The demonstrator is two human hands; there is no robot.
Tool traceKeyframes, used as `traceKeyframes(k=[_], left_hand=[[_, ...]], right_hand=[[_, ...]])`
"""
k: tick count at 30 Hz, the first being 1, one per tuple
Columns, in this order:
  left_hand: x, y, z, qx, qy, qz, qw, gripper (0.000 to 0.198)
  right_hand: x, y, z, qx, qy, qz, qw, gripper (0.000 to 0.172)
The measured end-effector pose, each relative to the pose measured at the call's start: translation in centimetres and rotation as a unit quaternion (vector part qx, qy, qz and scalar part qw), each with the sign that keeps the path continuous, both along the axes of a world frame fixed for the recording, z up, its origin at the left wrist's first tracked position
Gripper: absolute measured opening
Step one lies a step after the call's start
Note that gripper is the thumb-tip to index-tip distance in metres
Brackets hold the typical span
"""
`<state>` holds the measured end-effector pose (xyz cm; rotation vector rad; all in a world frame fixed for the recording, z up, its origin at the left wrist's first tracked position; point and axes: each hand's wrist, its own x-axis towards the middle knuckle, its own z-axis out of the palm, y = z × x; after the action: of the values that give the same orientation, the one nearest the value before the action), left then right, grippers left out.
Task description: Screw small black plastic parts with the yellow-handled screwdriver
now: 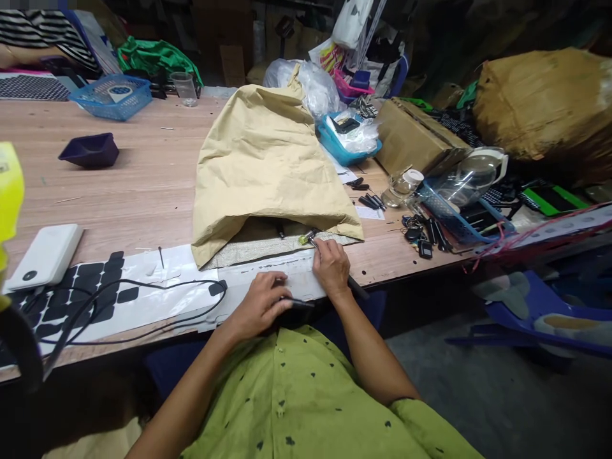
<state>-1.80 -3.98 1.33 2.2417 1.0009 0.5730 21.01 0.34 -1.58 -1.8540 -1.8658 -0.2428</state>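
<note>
My right hand (331, 266) is closed round a small screwdriver (308, 240) with a yellow-green handle, its tip pointing at the mouth of a big tan paper sack (268, 159). My left hand (262, 305) rests at the table's near edge, fingers curled over a thin dark object (299, 303) lying on a white sheet (268, 277). Both forearms reach out over my green shirt.
A white power bank (45, 255) and black cable (143, 306) lie on a sheet with black squares at left. A dark tray (90, 150) and blue basket (112, 95) sit further back. Blue baskets, a jar, cardboard box and small black parts crowd the right.
</note>
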Motion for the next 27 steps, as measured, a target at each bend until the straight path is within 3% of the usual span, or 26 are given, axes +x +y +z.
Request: traceKeyframes(k=[5,9,13,16,20,24,27], left_hand=[[0.1,-2.8,-1.1,0.060,0.058,0.003,0.996,0.020],[0.4,-3.1,-1.0,0.069,0.076,0.007,0.995,0.023],[0.6,-2.5,-0.4,0.034,0.032,0.041,0.998,0.018],[1.1,-0.3,0.3,-0.005,-0.015,0.137,0.990,0.014],[2.7,5.5,1.5,-0.022,-0.013,0.293,0.956,0.020],[4.9,10.8,2.6,-0.077,0.067,0.384,0.918,0.028],[5.9,12.3,2.8,-0.111,0.130,0.409,0.896,0.023]], right_hand=[[-0.1,-0.1,0.0,-0.004,0.005,0.003,1.000,0.033],[-0.2,-0.1,0.1,-0.006,0.002,-0.002,1.000,0.032],[-0.3,-0.1,0.2,-0.009,-0.001,-0.003,1.000,0.033],[-0.5,-0.1,0.2,-0.009,-0.003,-0.006,1.000,0.033],[-0.6,0.0,0.1,-0.006,-0.002,-0.004,1.000,0.032],[-0.7,0.1,0.0,0.001,-0.002,0.000,1.000,0.031],[-0.8,0.2,0.0,0.003,-0.004,0.001,1.000,0.030]])
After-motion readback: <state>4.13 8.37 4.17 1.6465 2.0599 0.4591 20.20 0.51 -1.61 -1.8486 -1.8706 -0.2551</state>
